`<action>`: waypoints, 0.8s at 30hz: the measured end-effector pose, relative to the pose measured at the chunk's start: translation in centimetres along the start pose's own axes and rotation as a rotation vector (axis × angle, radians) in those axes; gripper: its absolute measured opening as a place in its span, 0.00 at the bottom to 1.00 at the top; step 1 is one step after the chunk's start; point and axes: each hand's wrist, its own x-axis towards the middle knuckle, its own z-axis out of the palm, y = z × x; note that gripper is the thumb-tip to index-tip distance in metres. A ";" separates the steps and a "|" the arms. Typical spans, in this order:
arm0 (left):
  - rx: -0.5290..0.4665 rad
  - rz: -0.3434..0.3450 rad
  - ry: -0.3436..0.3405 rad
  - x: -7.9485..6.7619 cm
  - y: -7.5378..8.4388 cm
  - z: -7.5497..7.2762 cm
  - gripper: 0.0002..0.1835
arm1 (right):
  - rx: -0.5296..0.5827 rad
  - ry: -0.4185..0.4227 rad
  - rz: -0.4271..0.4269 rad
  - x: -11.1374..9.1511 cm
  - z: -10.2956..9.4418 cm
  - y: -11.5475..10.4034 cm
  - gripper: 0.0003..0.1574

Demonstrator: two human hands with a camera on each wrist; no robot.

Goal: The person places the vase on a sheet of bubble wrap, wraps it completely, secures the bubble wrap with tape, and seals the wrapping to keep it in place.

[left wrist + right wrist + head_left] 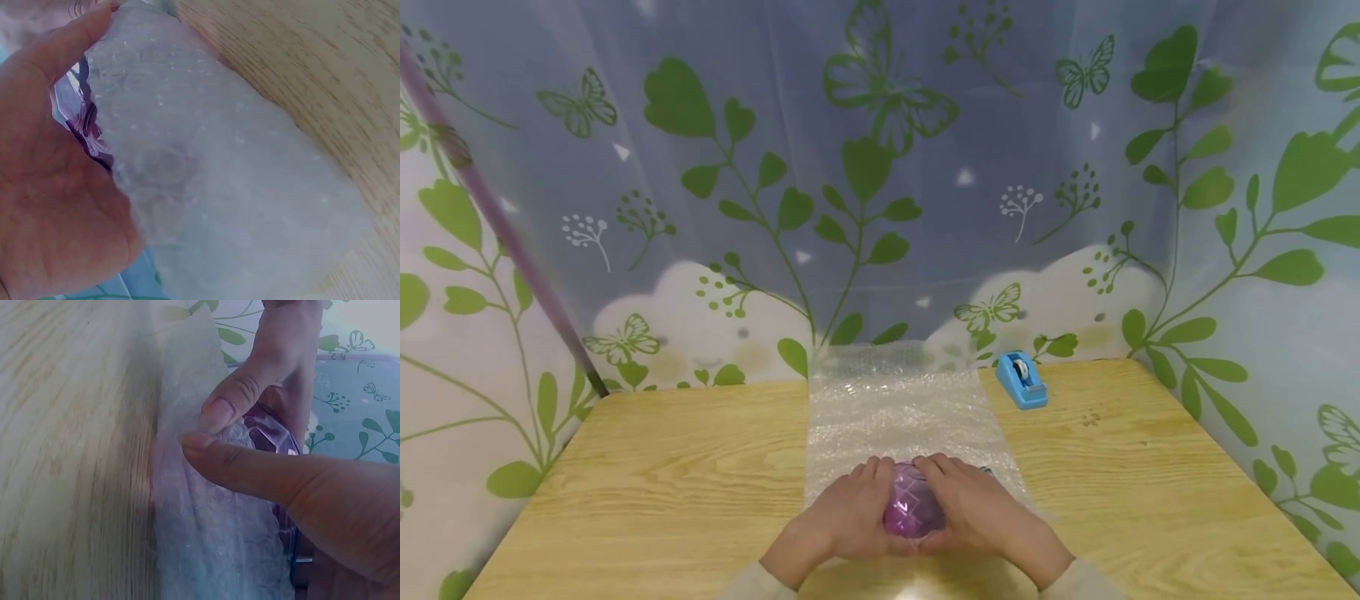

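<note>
A glossy purple object (910, 504) with a diamond pattern lies near the table's front edge, on a sheet of bubble wrap (902, 408). My left hand (857, 508) grips its left side and my right hand (973, 504) its right side, fingers over the far side. In the right wrist view, both thumbs press a near flap of bubble wrap (206, 506) against the purple object (269, 434), thumb tips close together. The left wrist view shows the flap covering much of the object. Its full shape is hidden by wrap and hands, so its kind is unclear.
A blue tape dispenser (1022, 382) stands at the back right of the wooden table (685, 483). The bubble wrap's far end reaches the leaf-printed curtain (760, 208) behind the table. Similar curtains hang at both sides.
</note>
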 end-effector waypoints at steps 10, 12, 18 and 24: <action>-0.084 0.013 -0.039 0.0 -0.3 -0.5 0.45 | 0.034 -0.052 0.021 0.0 -0.3 0.3 0.54; -0.100 0.011 -0.050 -0.1 -0.3 -0.5 0.45 | 0.033 -0.059 0.018 0.0 -0.3 0.3 0.54; -0.131 0.012 -0.065 -0.1 -0.4 -0.7 0.43 | 0.058 -0.090 0.021 0.1 -0.5 0.3 0.55; -0.157 0.023 -0.091 0.2 -0.5 -1.0 0.40 | 0.091 -0.131 0.029 0.2 -0.7 0.6 0.56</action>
